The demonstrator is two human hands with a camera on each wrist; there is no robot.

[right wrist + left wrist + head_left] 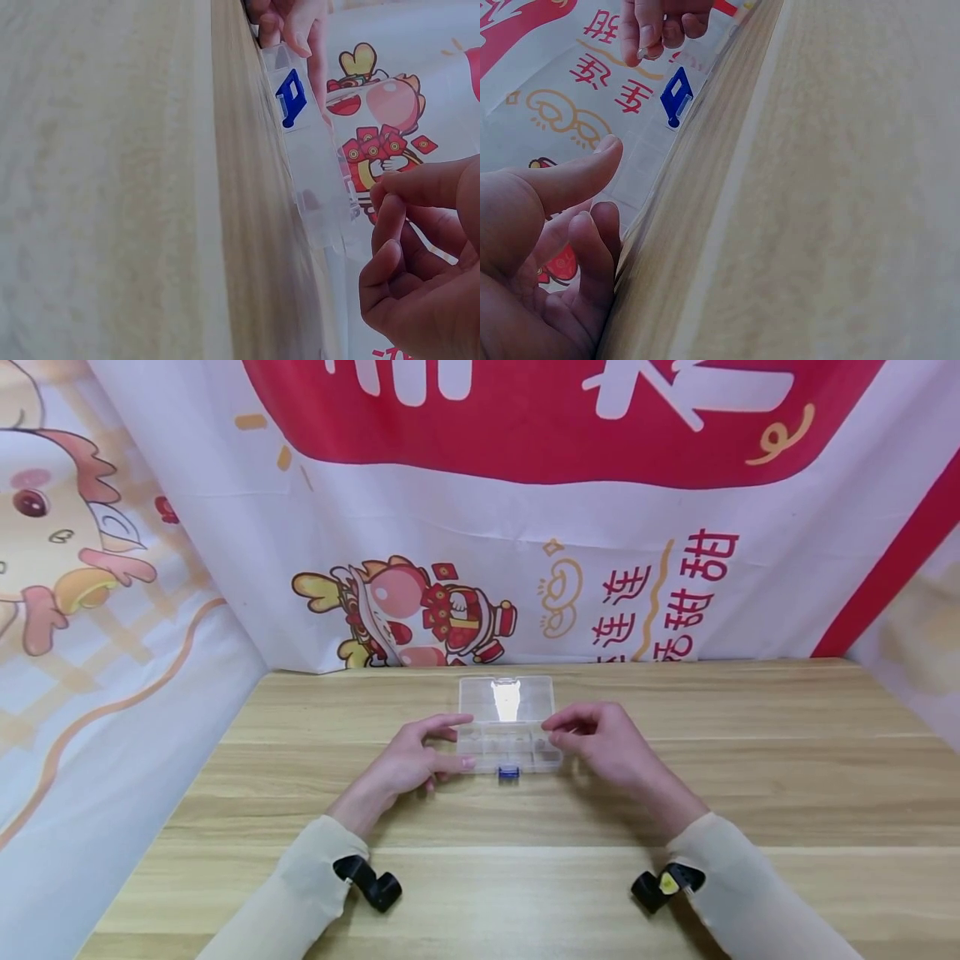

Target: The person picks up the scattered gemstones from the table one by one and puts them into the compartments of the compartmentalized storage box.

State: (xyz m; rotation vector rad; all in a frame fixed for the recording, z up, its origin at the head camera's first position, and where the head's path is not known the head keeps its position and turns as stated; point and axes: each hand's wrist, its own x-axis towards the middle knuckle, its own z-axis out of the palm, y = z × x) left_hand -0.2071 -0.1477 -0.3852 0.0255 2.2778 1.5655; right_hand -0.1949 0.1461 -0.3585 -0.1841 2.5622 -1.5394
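Note:
A clear plastic compartment box (507, 746) lies on the table with its lid (480, 697) raised at the back. A blue latch (508, 772) sits at its front edge. My left hand (412, 756) holds the box by its left end, thumb at the front corner and forefinger towards the back. Over the right end, my right hand (603, 743) has its thumb and forefinger pinched together. A tiny pale piece (642, 53) shows at those fingertips in the left wrist view; its kind is too small to tell. Small clear bits in the compartments are hard to make out.
The box stands on a wood-grain table (510, 893), towards its back edge. Behind the table hangs a printed white and red cloth (420, 518), and another patterned cloth (172, 710) hangs at the left. Black camera mounts (367, 881) sit on both sleeves.

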